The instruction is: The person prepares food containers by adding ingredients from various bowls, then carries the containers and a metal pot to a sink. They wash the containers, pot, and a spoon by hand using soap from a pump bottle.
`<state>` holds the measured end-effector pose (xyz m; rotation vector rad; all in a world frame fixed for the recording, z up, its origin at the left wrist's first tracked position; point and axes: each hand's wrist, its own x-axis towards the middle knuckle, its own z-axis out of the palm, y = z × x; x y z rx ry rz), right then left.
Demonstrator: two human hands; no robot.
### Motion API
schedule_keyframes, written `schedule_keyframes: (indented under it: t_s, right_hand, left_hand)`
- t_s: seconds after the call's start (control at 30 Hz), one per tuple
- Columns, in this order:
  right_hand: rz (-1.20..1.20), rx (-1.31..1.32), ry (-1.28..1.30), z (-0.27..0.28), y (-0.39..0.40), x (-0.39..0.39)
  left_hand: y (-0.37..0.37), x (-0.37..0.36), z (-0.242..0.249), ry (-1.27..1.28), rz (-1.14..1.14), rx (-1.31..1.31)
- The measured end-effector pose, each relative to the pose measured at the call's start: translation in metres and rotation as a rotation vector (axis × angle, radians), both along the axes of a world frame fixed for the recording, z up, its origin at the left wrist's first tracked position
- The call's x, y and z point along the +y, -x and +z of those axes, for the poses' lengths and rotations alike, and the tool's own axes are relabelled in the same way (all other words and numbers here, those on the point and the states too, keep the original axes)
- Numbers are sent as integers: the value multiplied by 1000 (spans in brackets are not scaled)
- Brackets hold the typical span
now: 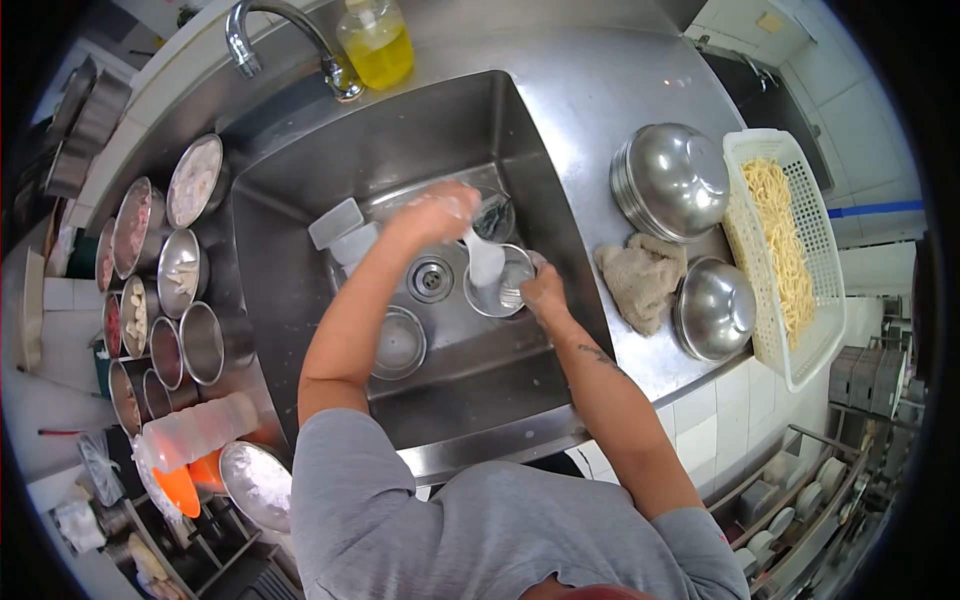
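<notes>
My left hand (445, 212) is closed around the handle of a white spoon (487, 262), its broad end tipped down into a round container (512, 268) with a shiny rim. My right hand (543, 290) grips that container by its right side. Both hands are over the steel sink (470, 385). Beyond the spoon stands a clear round container (497, 213), partly hidden. A translucent round tub (400, 343) rests on the sink floor near the drain (431, 280). Two translucent rectangular containers (337, 224) lie beside my left forearm.
A tap (290, 22) and a bottle of yellow liquid (380, 50) stand behind the sink. Steel pots of ingredients (182, 275) crowd the left side. Upturned steel bowls (680, 180), a cloth (643, 280) and a white basket (800, 370) of noodles (778, 245) occupy the right.
</notes>
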<state>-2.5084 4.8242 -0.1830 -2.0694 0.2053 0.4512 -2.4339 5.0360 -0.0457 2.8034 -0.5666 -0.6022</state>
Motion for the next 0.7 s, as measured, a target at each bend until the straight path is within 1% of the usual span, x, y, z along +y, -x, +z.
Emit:
schedule_keyframes:
  t_s: [0.07,0.1,0.13,0.2,0.23,0.27,0.33,0.37,0.4,0.47,0.5,0.57,0.63,0.7]
  right_hand:
    - [-30,76,-78,3,-3,0]
    - [-46,116,-115,4,-4,-1]
    - [-46,95,-160,-4,-6,-1]
    - [-55,57,-249,-25,-5,-1]
    - [-56,112,-221,-22,-4,-1]
    - [-57,166,-190,-13,-4,-1]
    - [-57,189,-153,10,-3,0]
    - [-53,159,-147,23,-1,2]
    - [-48,130,-141,29,0,3]
    - [-49,118,-155,18,-2,1]
    - [-49,112,-161,10,-3,-2]
    - [-89,124,-183,-5,-4,-4]
    - [-133,136,-213,-12,-7,-3]
    - [-176,160,-229,-18,-5,-2]
  left_hand:
    - [-2,-16,-26,115,13,81]
    - [-13,-23,-40,91,48,99]
    - [-30,-30,-58,69,82,120]
    - [-55,-49,-108,20,214,13]
    - [-61,-57,-127,-4,281,-43]
    - [-62,-67,-138,-12,256,-31]
    - [-66,-80,-155,-34,205,-11]
    - [-67,-81,-164,41,181,-48]
    - [-69,-80,-164,63,185,-74]
    - [-73,-80,-163,110,195,-130]
    - [-72,-79,-153,87,207,-130]
    - [-65,-67,-112,37,233,-130]
    - [-50,-47,-80,97,323,-383]
    - [-31,-19,-33,291,285,-400]
